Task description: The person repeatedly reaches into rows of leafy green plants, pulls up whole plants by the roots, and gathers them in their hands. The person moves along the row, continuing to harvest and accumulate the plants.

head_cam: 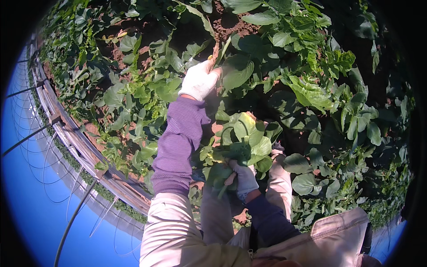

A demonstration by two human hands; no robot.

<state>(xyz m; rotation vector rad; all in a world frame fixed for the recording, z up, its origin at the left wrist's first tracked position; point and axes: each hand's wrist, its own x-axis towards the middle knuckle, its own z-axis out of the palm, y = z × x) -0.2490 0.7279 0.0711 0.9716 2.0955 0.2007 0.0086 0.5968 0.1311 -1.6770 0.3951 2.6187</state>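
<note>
My left hand (pixel 200 80), in a white knit glove that leaves the fingertips bare, reaches out among leafy green plants. Its fingers close on a browned, withered leaf stalk (pixel 216 50). Broad green leaves (pixel 238 71) stand just to the right of that hand. Closer to my body, my right hand (pixel 245 178) wears a similar glove and grips a bunch of picked leaves (pixel 248 140). Some leaves in the bunch are yellowed at the edges. The bunch hides part of my legs, and the leaves cover some of the right fingers.
Dense rows of leafy plants (pixel 317 93) surround me, with reddish-brown soil (pixel 233 25) between them. Along the left runs a weathered wooden rail (pixel 86 150) with metal hoops and rods (pixel 75 210) beyond it. My trouser legs (pixel 278 187) stand among the plants.
</note>
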